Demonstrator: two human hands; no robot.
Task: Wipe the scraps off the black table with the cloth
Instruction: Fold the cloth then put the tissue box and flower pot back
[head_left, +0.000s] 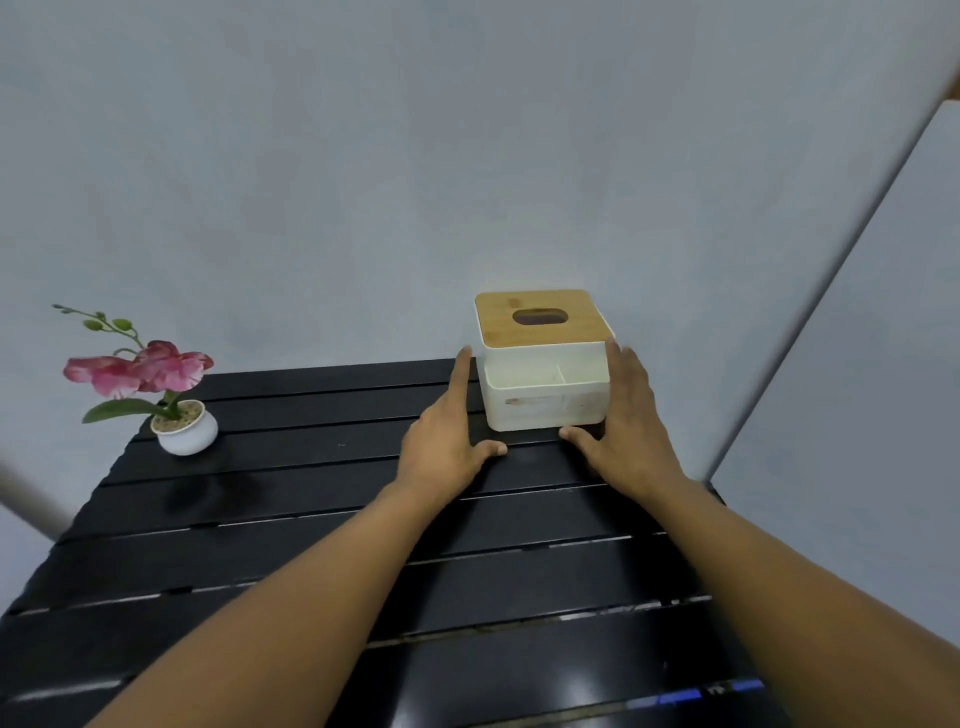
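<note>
The black slatted table (291, 525) fills the lower half of the view. I see no cloth and no clear scraps on it. A white tissue box with a wooden lid (543, 384) stands at the table's far right. My left hand (449, 441) lies flat just left of the box, fingers stretched out, with a thin gap between them and the box. My right hand (626, 421) rests against the box's right side, its thumb at the front bottom corner. Neither hand holds anything.
A small white pot with a pink artificial orchid (184, 428) stands at the table's far left corner. A grey wall rises right behind the table. A pale panel (857, 389) stands close to the right edge.
</note>
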